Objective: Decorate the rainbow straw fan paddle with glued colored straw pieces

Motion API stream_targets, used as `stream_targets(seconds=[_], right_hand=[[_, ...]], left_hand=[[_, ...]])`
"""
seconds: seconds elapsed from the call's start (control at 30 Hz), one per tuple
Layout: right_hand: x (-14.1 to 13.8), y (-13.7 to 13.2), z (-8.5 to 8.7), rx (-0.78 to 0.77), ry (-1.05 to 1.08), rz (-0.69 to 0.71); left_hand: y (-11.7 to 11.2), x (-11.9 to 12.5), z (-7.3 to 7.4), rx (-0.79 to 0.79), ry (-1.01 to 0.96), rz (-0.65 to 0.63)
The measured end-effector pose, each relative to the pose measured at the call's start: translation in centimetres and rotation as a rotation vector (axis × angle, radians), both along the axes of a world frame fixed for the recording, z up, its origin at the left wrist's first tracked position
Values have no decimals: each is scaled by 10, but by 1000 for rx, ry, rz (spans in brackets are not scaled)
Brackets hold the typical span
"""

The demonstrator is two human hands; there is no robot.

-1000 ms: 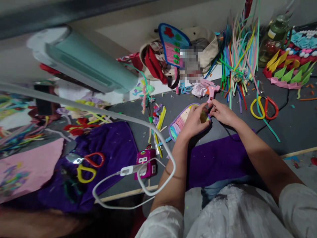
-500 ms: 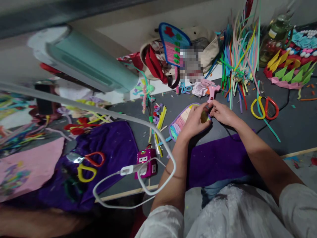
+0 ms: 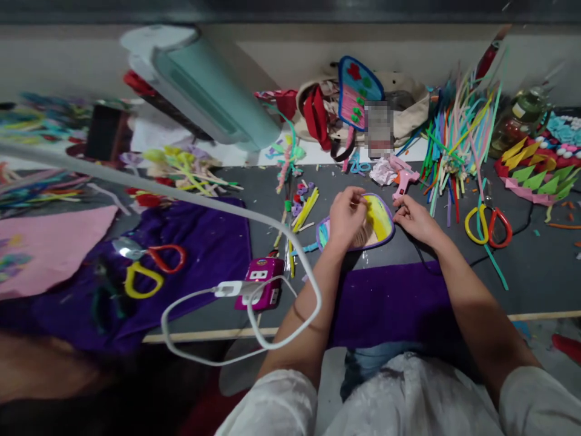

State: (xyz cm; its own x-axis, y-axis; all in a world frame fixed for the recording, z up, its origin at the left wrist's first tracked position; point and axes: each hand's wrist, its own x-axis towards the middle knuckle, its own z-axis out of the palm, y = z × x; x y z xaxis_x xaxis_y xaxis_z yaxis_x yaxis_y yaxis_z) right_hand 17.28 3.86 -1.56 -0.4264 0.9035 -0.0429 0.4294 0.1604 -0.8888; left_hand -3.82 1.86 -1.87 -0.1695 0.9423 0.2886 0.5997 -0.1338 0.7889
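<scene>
Worked piece: The purple-edged panel [image 3: 381,223] lies on the dark table [image 3: 544,272] in front of me, between my hands and beyond the purple cloth [image 3: 394,303].
Long axis: It slants, running from lower left to upper right; the broad yellow end points right and the narrower pastel end points left, where a blue stem [image 3: 307,249] leads off.
Left hand: My left hand [image 3: 348,219] is over the panel's middle, fingers bent and thumb close to them; I cannot tell whether anything is pinched.
Right hand: My right hand [image 3: 415,221] is at the yellow end, thumb and fingertips drawn narrow beside the rim; contact or grip cannot be confirmed.
Fabric bag: The cream bag [image 3: 420,103] sits open by the wall, a red strap [image 3: 320,127] and patterned cloth in its mouth; a blue-edged panel [image 3: 358,91] leans at its front, tilted.
Glass jug: The greenish jug [image 3: 517,124] shows reddish forms low down; whether inside or behind, I cannot tell.
Glue gun: The pink glue gun [image 3: 405,181] lies just beyond my right fingertips.
Stem bundle: Coloured pipe cleaners [image 3: 454,145] stand fanned between bag and jug; their holder is hidden.
Scissors: One pair [image 3: 489,209] lies right of my right hand.
</scene>
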Motion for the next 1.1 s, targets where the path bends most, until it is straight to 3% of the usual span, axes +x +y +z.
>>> stream_targets(seconds=[0.17, 0.37, 0.5, 0.83, 0.97, 1.1], right_hand=[[-1, 0, -1, 0, -26, -5], [-5, -3, 3, 27, -100, -52], [-10, -7, 7, 93, -175, -66], [-18, -12, 8, 169, -239, -101], [-18, -12, 10, 187, -271, -86], [-15, -12, 15, 198, -310, -79]], left_hand=[[4, -9, 2, 51, -104, 186], [0, -30, 14, 7, 137, 273], [0, -44, 13, -44, 171, 317], [12, -46, 8, 115, -95, 343], [12, -44, 9, 85, -96, 336], [9, -38, 12, 39, -10, 220]])
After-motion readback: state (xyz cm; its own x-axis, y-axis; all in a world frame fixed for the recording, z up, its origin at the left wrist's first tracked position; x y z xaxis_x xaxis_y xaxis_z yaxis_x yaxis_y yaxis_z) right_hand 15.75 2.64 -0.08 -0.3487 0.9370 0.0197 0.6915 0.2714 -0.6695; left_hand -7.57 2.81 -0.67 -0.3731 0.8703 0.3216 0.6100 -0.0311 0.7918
